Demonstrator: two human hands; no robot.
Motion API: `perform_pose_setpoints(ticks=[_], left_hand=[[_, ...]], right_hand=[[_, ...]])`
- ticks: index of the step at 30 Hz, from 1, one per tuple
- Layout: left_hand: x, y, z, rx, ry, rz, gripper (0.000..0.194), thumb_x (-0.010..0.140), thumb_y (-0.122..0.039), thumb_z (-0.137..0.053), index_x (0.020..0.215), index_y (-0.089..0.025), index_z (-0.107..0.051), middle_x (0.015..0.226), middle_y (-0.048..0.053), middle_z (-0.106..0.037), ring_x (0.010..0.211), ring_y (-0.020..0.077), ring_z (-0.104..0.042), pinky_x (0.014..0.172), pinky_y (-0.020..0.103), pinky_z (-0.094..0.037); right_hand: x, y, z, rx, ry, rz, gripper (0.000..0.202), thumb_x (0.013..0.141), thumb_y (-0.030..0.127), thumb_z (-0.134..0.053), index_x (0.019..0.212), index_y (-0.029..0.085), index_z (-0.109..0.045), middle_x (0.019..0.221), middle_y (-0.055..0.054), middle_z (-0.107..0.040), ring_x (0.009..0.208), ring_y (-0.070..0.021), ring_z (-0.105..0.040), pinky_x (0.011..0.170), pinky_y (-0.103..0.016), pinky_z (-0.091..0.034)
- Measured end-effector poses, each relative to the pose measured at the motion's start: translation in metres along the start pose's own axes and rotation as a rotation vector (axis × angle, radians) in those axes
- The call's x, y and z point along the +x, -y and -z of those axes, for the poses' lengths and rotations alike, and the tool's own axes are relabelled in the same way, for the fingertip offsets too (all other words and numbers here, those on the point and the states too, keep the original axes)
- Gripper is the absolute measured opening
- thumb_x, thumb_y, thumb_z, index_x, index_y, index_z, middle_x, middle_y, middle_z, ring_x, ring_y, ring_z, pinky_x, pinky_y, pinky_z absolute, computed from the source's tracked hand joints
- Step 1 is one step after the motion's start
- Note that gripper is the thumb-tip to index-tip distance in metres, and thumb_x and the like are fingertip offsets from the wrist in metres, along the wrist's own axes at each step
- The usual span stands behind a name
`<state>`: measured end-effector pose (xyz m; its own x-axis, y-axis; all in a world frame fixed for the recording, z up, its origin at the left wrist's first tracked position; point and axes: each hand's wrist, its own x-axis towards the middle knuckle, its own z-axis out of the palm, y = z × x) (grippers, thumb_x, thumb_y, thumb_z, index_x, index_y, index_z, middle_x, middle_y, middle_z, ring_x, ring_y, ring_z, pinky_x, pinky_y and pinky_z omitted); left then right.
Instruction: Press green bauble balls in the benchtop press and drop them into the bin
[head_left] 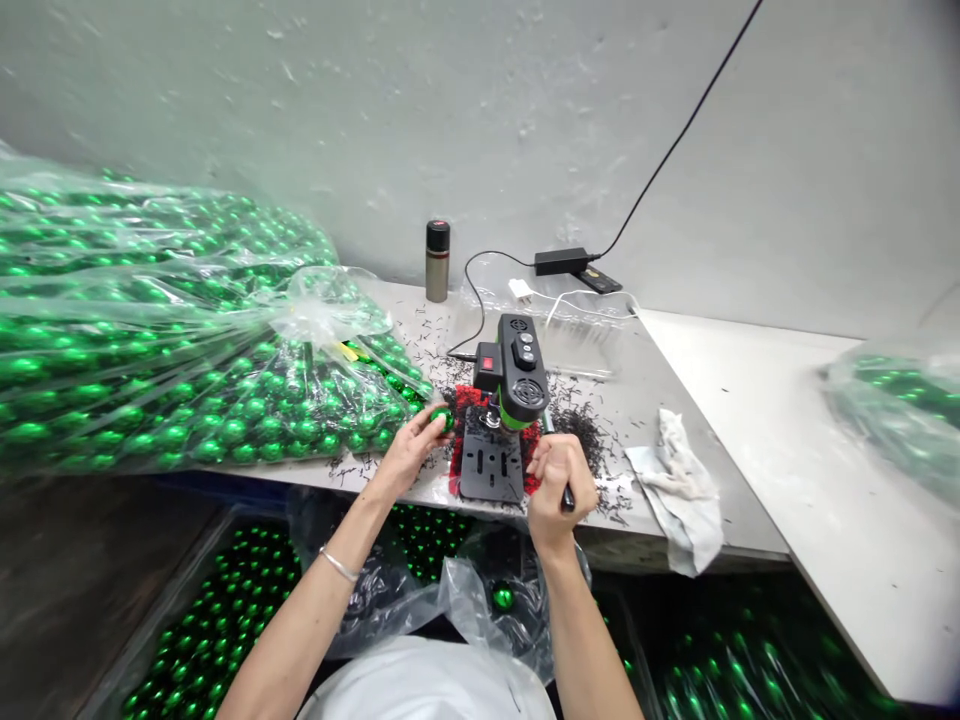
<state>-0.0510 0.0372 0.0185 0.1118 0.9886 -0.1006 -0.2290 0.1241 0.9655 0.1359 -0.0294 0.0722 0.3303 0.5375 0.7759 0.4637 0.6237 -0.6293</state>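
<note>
A shiny green ball (442, 419) is pinched in the fingers of my left hand (417, 446), just left of a small black bench machine. My right hand (561, 482) is wrapped round the black-gripped lever handle (568, 498) on the machine's right side. The machine's black and green head (523, 370) stands over a slotted black base plate (491, 470). Red material (456, 465) shows under the plate. Small black scraps (577, 430) lie thickly around the machine.
A large clear bag of green balls (187, 330) fills the left. Behind stand a bottle (437, 262) and a power adapter (562, 261) with cables. A crumpled cloth (679, 490) lies right. Below the table edge are more green balls (225, 610) and a loose one (502, 597) on plastic.
</note>
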Motion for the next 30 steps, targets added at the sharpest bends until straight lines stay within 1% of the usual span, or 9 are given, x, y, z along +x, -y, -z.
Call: perform_pose_setpoints(ticks=[3,7,12,14,16,20,24,27,30], left_hand=[[-0.007,0.012,-0.011,-0.081,0.024,0.084,0.059,0.078,-0.045,-0.08,0.13,-0.02,-0.066,0.106,0.008,-0.073,0.086,0.017,-0.071,0.082,0.032,-0.058],[-0.01,0.021,-0.024,-0.087,0.086,0.157,0.056,0.084,-0.042,-0.075,0.136,-0.024,-0.063,0.114,0.008,-0.07,0.093,0.0186,-0.073,0.08,0.032,-0.061],[-0.008,0.028,-0.031,-0.108,0.113,0.148,0.053,0.088,-0.041,-0.07,0.138,-0.024,-0.062,0.123,0.01,-0.07,0.097,0.0206,-0.073,0.085,0.036,-0.062],[-0.006,0.033,-0.033,-0.029,0.098,0.102,0.053,0.087,-0.04,-0.07,0.136,-0.023,-0.063,0.125,0.009,-0.07,0.096,0.02,-0.072,0.088,0.037,-0.061],[-0.006,0.039,-0.036,0.14,0.074,0.026,0.051,0.086,-0.04,-0.069,0.133,-0.02,-0.065,0.118,0.009,-0.073,0.095,0.0205,-0.071,0.088,0.038,-0.06],[-0.009,0.045,-0.044,0.552,0.034,-0.257,0.038,0.088,-0.035,-0.066,0.122,-0.018,-0.069,0.114,0.01,-0.074,0.099,0.0242,-0.07,0.091,0.04,-0.057],[-0.013,0.046,-0.05,0.791,0.079,-0.502,0.032,0.092,-0.03,-0.062,0.121,-0.018,-0.066,0.119,0.014,-0.071,0.11,0.0273,-0.067,0.099,0.045,-0.053],[-0.014,0.048,-0.051,0.865,0.084,-0.583,0.031,0.094,-0.03,-0.06,0.122,-0.017,-0.064,0.119,0.015,-0.071,0.11,0.0287,-0.065,0.098,0.047,-0.052],[-0.014,0.052,-0.05,0.902,0.041,-0.599,0.031,0.094,-0.033,-0.062,0.121,-0.018,-0.065,0.115,0.013,-0.072,0.107,0.0291,-0.064,0.096,0.047,-0.051]], right_hand=[[0.001,0.0,0.001,-0.005,0.015,0.02,0.03,0.099,0.017,-0.042,0.07,0.022,-0.048,0.071,0.0,-0.053,0.063,-0.0127,-0.052,0.057,-0.029,-0.041],[0.005,0.004,0.004,-0.039,0.041,0.048,0.03,0.098,0.017,-0.042,0.07,0.022,-0.049,0.07,0.0,-0.054,0.063,-0.0134,-0.053,0.058,-0.029,-0.041],[0.008,0.007,0.004,-0.046,0.051,0.064,0.031,0.098,0.016,-0.042,0.068,0.022,-0.047,0.069,0.0,-0.053,0.063,-0.013,-0.052,0.057,-0.028,-0.04],[0.008,0.007,0.004,-0.045,0.051,0.059,0.031,0.098,0.015,-0.042,0.068,0.022,-0.046,0.07,0.001,-0.053,0.063,-0.0126,-0.052,0.057,-0.028,-0.04],[0.007,0.007,0.004,-0.043,0.049,0.051,0.03,0.098,0.015,-0.042,0.069,0.022,-0.047,0.071,0.001,-0.053,0.063,-0.0124,-0.052,0.057,-0.028,-0.04],[0.007,0.007,0.004,-0.052,0.053,0.063,0.03,0.098,0.015,-0.042,0.069,0.022,-0.048,0.069,0.0,-0.053,0.064,-0.0134,-0.053,0.058,-0.029,-0.041],[0.007,0.008,0.005,-0.067,0.061,0.074,0.031,0.097,0.015,-0.041,0.068,0.022,-0.048,0.069,0.0,-0.054,0.066,-0.0141,-0.055,0.059,-0.029,-0.042],[0.008,0.009,0.007,-0.073,0.074,0.074,0.03,0.097,0.014,-0.041,0.069,0.022,-0.049,0.069,0.0,-0.054,0.066,-0.014,-0.055,0.058,-0.029,-0.042],[0.007,0.009,0.007,-0.077,0.083,0.075,0.03,0.097,0.013,-0.041,0.069,0.022,-0.048,0.068,0.0,-0.053,0.065,-0.0136,-0.054,0.058,-0.029,-0.042]])
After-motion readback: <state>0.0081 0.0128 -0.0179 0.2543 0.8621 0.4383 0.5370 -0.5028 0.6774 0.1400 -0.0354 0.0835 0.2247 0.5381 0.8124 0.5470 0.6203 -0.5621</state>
